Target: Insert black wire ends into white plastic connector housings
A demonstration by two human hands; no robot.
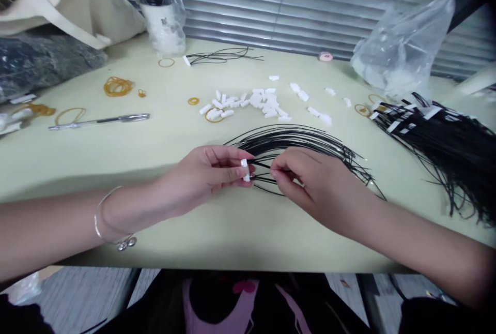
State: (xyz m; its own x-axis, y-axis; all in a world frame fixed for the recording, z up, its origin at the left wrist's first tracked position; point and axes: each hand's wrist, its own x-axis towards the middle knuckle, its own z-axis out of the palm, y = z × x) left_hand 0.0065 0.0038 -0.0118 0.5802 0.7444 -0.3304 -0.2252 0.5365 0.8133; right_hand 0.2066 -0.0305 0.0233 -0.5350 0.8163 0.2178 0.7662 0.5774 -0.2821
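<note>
Between the thumb and fingers of my left hand (211,172) is a small white connector housing (245,170), held on edge. Several thin black wires run from its right side toward my right hand (315,181). That hand's thumb and forefinger are pinched together on a black wire (264,176) a short way right of the housing. Just behind both hands, a loose bundle of black wires (294,137) curves across the table, its right ends fanned out. A pile of loose white connector housings (263,101) lies beyond the bundle.
A clear pen (101,121) and rubber bands (117,87) lie at left. A wired connector (187,60) sits at the back near a bagged white cup (163,24). At right are a thick heap of black wires (445,142) and a clear plastic bag (403,49).
</note>
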